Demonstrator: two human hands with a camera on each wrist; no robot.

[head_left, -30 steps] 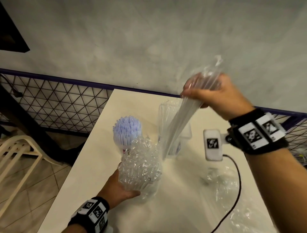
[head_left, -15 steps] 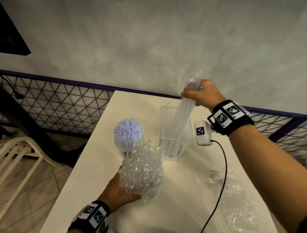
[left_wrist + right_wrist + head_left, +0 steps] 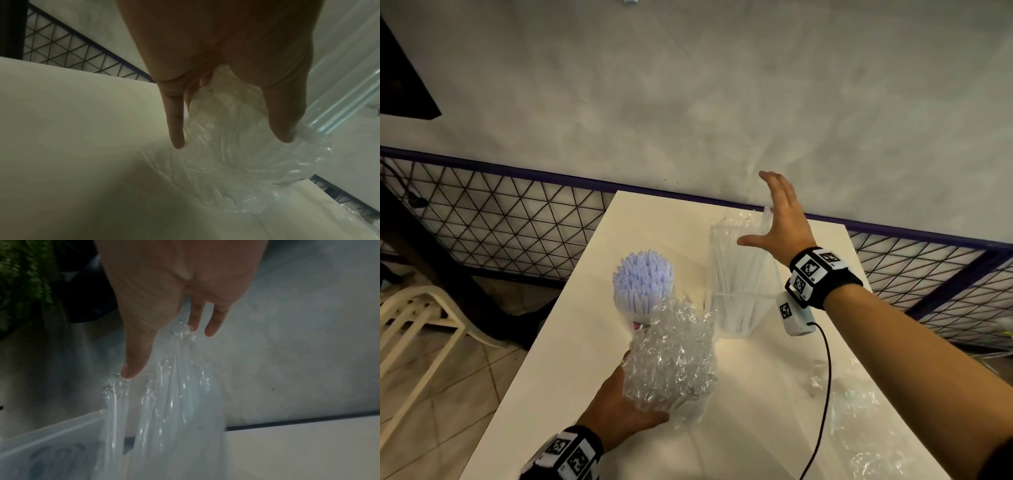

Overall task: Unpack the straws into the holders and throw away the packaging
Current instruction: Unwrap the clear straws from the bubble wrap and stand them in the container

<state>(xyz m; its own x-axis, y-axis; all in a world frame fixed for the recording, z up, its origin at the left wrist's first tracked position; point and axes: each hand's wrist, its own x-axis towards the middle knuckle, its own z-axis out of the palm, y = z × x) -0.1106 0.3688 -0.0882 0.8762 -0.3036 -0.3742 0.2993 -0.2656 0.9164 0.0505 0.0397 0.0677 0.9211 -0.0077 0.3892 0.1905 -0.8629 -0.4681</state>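
- Standing upright in a clear holder (image 3: 739, 308) toward the far side of the table (image 3: 585, 359), a bunch of clear wrapped straws (image 3: 736, 260) leans slightly, their crinkled wrapper tops poking above the rim.
- The right hand (image 3: 780, 219) is spread wide above those straw tops, fingers straight and thumb out to the side; in the right wrist view the thumb tip and a fingertip touch the crinkled ends, with nothing gripped.
- The left hand (image 3: 619, 407) holds a crumpled clear plastic bag (image 3: 671, 356) near the front of the table, thumb on one side and fingers curled round the other; the left wrist view shows the bag's lower end resting on the table.
- Just behind the bag, a second holder (image 3: 640, 317) is packed with pale purple straws (image 3: 643, 277) standing upright; most of that holder is hidden by the bag.
- The two holders stand beside each other, apart by a small gap.
- More loose clear plastic wrap (image 3: 866, 428) lies on the right part of the table.
- Both wrists wear black bands with square printed markers; a small white camera and a black cable (image 3: 822, 394) hang from the right one.
- Behind the table runs a wire mesh fence (image 3: 500, 226) with a purple rail, in front of a grey wall.
- A cream plastic chair (image 3: 417, 329) stands on the tiled floor to the left.
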